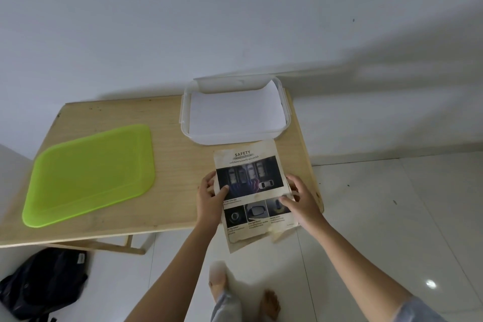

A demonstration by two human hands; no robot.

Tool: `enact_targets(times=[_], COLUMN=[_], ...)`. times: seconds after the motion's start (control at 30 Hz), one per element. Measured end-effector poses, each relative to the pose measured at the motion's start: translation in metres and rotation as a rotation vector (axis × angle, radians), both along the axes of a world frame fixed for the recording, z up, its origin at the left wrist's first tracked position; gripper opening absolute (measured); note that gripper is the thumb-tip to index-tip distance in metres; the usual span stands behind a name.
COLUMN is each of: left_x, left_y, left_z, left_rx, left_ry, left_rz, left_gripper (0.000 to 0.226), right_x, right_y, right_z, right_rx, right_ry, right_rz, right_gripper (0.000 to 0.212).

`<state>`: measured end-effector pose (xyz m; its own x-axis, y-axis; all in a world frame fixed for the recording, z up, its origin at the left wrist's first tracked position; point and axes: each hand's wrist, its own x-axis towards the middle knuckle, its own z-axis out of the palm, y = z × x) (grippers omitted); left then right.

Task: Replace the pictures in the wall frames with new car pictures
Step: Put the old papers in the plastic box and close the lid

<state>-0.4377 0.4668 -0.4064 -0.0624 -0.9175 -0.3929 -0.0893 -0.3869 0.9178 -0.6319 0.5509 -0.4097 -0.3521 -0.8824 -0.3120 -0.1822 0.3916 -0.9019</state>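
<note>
A car brochure page (pixel 251 167) headed "SAFETY", with dark car photos, lies at the front right of the wooden table (pixel 167 144) and sticks out past its front edge. My left hand (pixel 210 195) pinches the page's left edge, thumb on top. My right hand (pixel 298 196) pinches its right edge, thumb over the lower pictures. A second sheet edge shows under the page at its lower right corner. No wall frame is in view.
A clear plastic box (pixel 285 102) holding white paper stands behind the page at the table's back right. A green plastic lid (pixel 91 175) lies on the left. A black bag (pixel 44 285) sits on the white tiled floor, and my bare feet (pixel 270 303) are below.
</note>
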Motion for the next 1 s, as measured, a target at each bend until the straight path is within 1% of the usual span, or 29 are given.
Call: enact_targets(times=[0.07, 0.13, 0.23, 0.37, 0.5, 0.6, 0.7, 0.8, 0.87, 1.0], left_x=[0.001, 0.001, -0.003, -0.01, -0.018, -0.021, -0.023, -0.024, -0.024, -0.024], left_y=[-0.002, -0.006, -0.02, -0.056, -0.109, -0.15, -0.185, -0.211, -0.221, -0.232], left_z=[0.01, 0.019, 0.032, 0.051, 0.064, 0.067, 0.061, 0.049, 0.042, 0.031], left_rx=[-0.065, -0.118, -0.169, -0.236, -0.273, -0.269, -0.236, -0.193, -0.157, -0.085], left_ry=[0.024, 0.037, 0.043, 0.057, 0.053, 0.014, -0.035, -0.076, -0.092, -0.093], left_rz=[0.03, 0.044, 0.059, 0.035, -0.003, -0.03, -0.05, -0.073, -0.086, -0.052], left_gripper=[0.042, 0.044, 0.045, 0.046, 0.055, 0.06, 0.059, 0.056, 0.057, 0.067], right_x=[-0.003, -0.008, -0.016, -0.029, -0.042, -0.051, -0.056, -0.056, -0.055, -0.055], right_y=[-0.002, -0.009, -0.033, -0.082, -0.149, -0.199, -0.243, -0.274, -0.286, -0.305], right_z=[0.01, 0.023, 0.046, 0.073, 0.091, 0.096, 0.091, 0.08, 0.073, 0.059], right_rx=[-0.031, -0.077, -0.147, -0.254, -0.29, -0.283, -0.243, -0.252, -0.242, -0.165], right_ry=[-0.07, -0.056, 0.043, 0.178, 0.297, 0.391, 0.467, 0.521, 0.532, 0.536], right_rz=[0.097, 0.132, 0.073, -0.014, -0.033, -0.027, 0.022, 0.037, 0.045, 0.103], right_gripper=[0.057, 0.058, 0.058, 0.052, 0.048, 0.045, 0.047, 0.049, 0.05, 0.049])
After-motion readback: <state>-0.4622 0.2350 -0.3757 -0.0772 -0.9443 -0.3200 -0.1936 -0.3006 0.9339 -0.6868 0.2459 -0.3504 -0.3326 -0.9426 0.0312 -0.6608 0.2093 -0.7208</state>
